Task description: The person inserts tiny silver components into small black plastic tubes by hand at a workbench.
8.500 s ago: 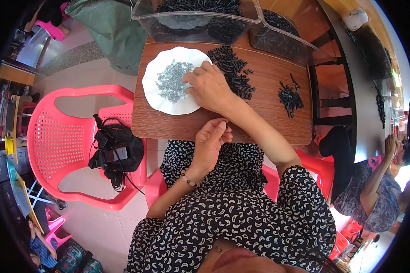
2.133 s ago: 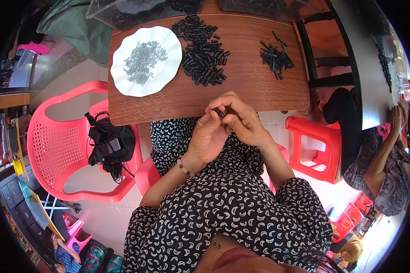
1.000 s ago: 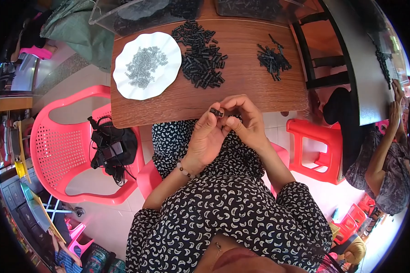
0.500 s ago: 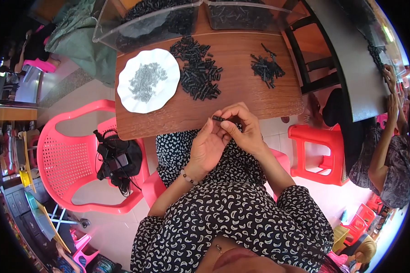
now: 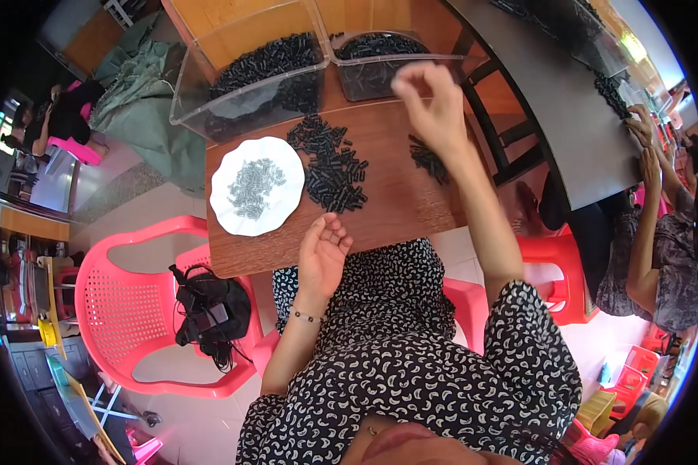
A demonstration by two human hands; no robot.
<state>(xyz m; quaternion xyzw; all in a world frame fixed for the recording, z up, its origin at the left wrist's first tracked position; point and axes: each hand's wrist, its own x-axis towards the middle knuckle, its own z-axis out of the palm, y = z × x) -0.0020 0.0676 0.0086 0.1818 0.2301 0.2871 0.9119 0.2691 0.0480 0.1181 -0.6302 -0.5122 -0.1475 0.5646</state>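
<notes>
My right hand (image 5: 433, 105) is raised over the front edge of the right clear plastic bin (image 5: 368, 81), fingers loosely curved and apart; I see nothing in them. Palm up, my left hand (image 5: 323, 254) is half curled and empty at the table's near edge. Just beyond it lies a heap of short black cylindrical parts (image 5: 333, 174). Left of that heap, a white scalloped plate (image 5: 223, 208) bears many small clear pieces (image 5: 257, 186). A smaller pile of black parts (image 5: 426, 160) is partly hidden behind my right forearm.
A larger clear bin (image 5: 248, 89) of black parts stands at the back left of the brown table (image 5: 395, 209). Pink chairs (image 5: 124, 310) and a red stool (image 5: 562, 271) flank me. A dark table (image 5: 551, 116) runs along the right, where another person's hands (image 5: 647, 147) work.
My hands have parted. The right has gone up and away to the bins, and the small black part they held is no longer visible; the left stays near the table edge. The view has tilted.
</notes>
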